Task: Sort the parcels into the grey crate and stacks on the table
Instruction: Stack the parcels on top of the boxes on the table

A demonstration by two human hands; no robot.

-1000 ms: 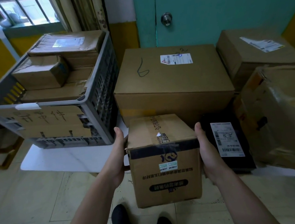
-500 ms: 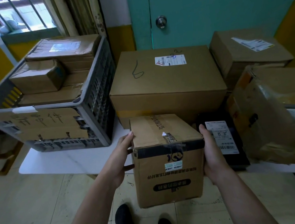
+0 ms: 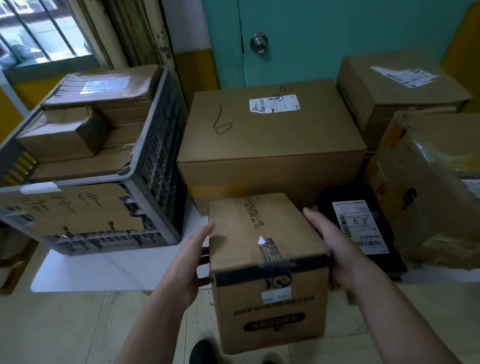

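Note:
A small brown cardboard box [image 3: 256,233] with black tape along its front edge hangs at the table's front edge, above the floor. My left hand [image 3: 191,265] presses its left side with straight fingers. My right hand [image 3: 339,248] presses its right side the same way. The grey crate [image 3: 165,166] stands at the left on the white table [image 3: 107,265], holding several brown parcels. A large box [image 3: 265,128] marked "6" stands just behind the held box.
A black parcel [image 3: 357,228] with a white label lies right of my right hand. A taped brown box [image 3: 443,188] fills the right edge, another box [image 3: 395,89] behind it. A teal door [image 3: 332,6] stands behind the table. My shoes [image 3: 202,362] are on the tiled floor.
The box stays between both hands and has tipped a little, showing more of its top. My left fingers have shifted up toward its top left edge.

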